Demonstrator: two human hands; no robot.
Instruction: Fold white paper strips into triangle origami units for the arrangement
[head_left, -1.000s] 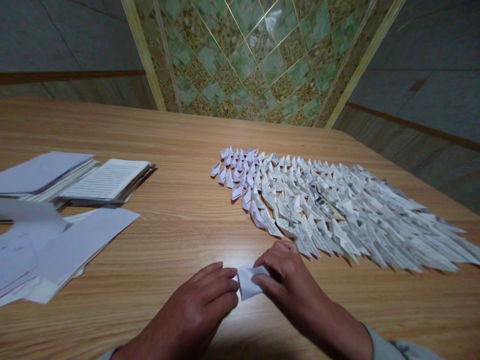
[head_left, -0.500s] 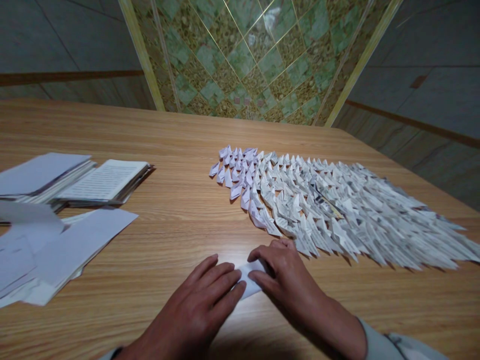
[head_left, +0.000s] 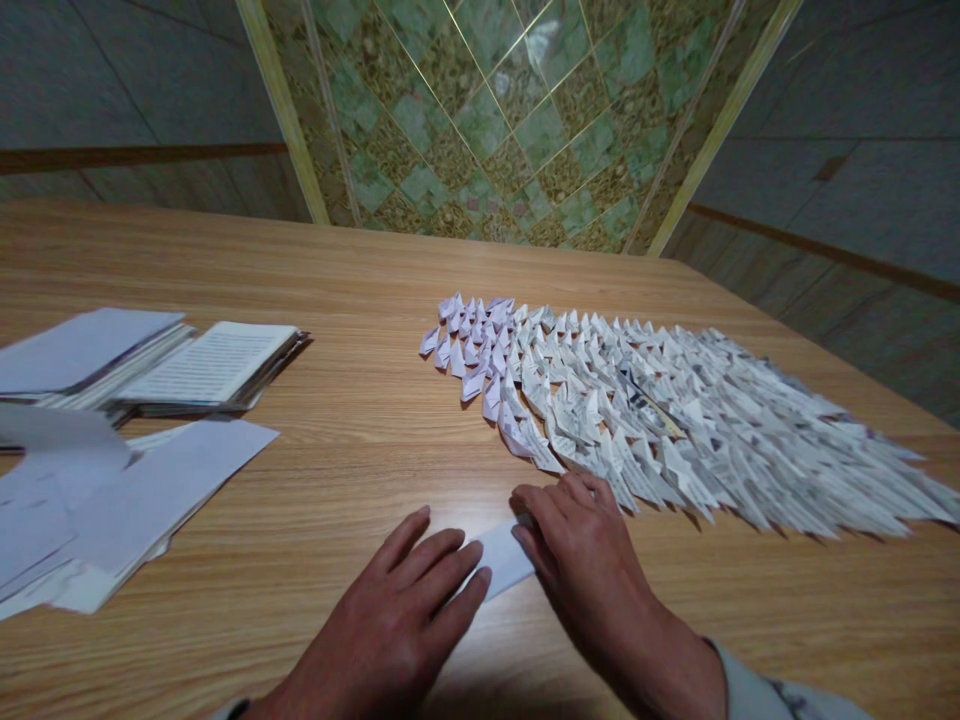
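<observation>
A small folded strip of white paper [head_left: 504,560] lies on the table between my hands. My left hand [head_left: 397,610] is stretched out flat, its fingertips pressing on the strip's left end. My right hand [head_left: 581,545] is closed at the strip's right end, the fingers curled over it, so that end is hidden. Beyond my hands stand many small folded paper boats [head_left: 480,340], plain white at the left and printed paper further right, packed in close slanting rows.
At the left lie loose white sheets [head_left: 172,490], a stack topped with a blank sheet [head_left: 90,345] and a stack of printed pages [head_left: 214,365]. Everything rests on a wood-grain table [head_left: 360,420]. A green patterned tile wall panel [head_left: 495,120] rises behind it.
My right hand has slid a little to the right along the paper strip, so more of the strip shows. My left hand has stayed nearly in place.
</observation>
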